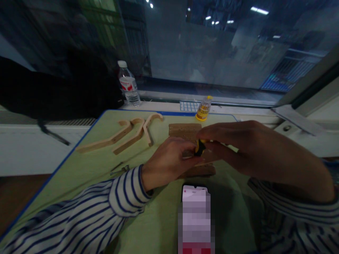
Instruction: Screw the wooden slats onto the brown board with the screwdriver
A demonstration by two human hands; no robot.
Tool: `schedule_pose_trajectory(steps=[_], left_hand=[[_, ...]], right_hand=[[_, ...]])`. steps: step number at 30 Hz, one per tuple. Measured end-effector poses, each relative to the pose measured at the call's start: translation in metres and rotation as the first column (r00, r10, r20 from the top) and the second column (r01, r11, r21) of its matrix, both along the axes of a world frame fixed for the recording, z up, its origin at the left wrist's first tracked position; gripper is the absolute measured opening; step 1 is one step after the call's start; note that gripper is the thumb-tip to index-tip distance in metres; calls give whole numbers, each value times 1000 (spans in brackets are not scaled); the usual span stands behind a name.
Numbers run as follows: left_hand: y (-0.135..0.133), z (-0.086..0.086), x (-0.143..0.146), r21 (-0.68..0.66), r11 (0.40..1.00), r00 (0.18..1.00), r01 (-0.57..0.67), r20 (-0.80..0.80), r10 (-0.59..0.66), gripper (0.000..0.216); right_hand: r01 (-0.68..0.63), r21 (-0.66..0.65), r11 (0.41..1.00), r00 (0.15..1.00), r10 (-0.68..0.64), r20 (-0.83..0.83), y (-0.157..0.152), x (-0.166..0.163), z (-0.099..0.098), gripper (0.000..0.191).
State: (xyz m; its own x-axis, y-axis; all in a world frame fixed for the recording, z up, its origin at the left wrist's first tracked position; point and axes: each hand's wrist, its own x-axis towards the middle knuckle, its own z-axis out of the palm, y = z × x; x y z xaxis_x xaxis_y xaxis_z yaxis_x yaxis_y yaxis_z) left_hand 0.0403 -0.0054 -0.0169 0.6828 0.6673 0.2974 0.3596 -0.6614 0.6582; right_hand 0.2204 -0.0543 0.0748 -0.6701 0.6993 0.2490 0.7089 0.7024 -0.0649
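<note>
A small black-and-yellow tool (pixel 200 147) sits between my two hands; its kind is hard to make out. My left hand (pixel 172 155) pinches it between thumb and fingertips. From the right, the fingers of my right hand (pixel 235 141) close on its upper end. Beneath both hands lie flat brown wooden slats (pixel 184 129), partly covered by my fingers, with another wooden piece (pixel 200 170) nearer me. Curved wooden pieces (pixel 128 139) lie on the table to the left of my left hand.
A phone (pixel 196 218) lies in front of me on the green table (pixel 156 208). Small metal parts (pixel 120 169) rest near my left sleeve. A yellow-labelled glue bottle (pixel 203 110) stands at the far edge. A water bottle (pixel 129 84) stands by the window.
</note>
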Motion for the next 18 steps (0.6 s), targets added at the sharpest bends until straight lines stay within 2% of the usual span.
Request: schedule_pose_trajectory(steps=[7,18], left_hand=[[1,3,-1,-21,1000,1000,10,-29,-11,22],[1,5,-3,-16,995,995,94,-42,-95,21]], right_hand=[[5,1,1000,1000,-5,-6,1,-1,0,20],[46,-3,999,998,-46,34,0,-1,0,21]])
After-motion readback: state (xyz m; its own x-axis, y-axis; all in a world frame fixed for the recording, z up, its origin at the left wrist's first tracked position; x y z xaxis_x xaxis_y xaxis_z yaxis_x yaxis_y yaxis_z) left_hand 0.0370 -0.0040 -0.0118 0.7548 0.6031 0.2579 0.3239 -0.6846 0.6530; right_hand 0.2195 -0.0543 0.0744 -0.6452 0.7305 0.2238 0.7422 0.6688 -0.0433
